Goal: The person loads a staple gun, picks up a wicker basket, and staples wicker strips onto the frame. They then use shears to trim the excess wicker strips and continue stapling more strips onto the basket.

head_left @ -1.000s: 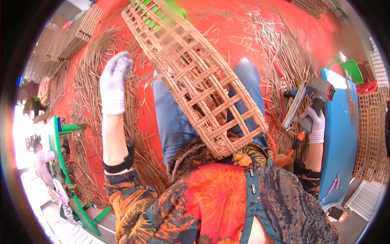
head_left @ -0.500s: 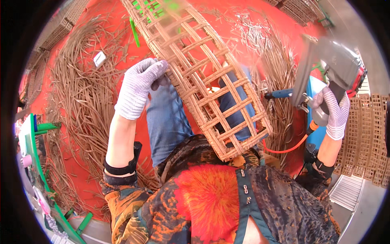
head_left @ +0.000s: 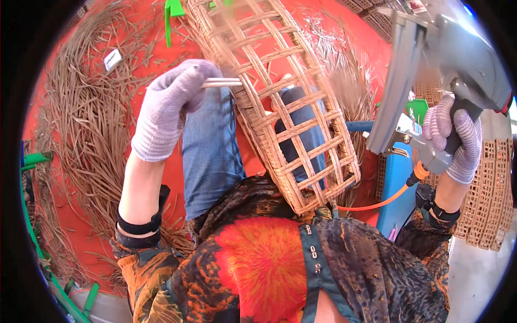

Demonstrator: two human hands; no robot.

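Fingers of left hand [head_left: 175, 105] pinch pale strip [head_left: 225, 82], woven frame [head_left: 284, 180] just beyond; right hand [head_left: 467, 142] grips air tool [head_left: 474, 70], best aimed clear of left fingertips.

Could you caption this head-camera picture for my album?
Left hand pinching a pale strip beside a woven frame, right hand gripping a grey tool with an orange hose.
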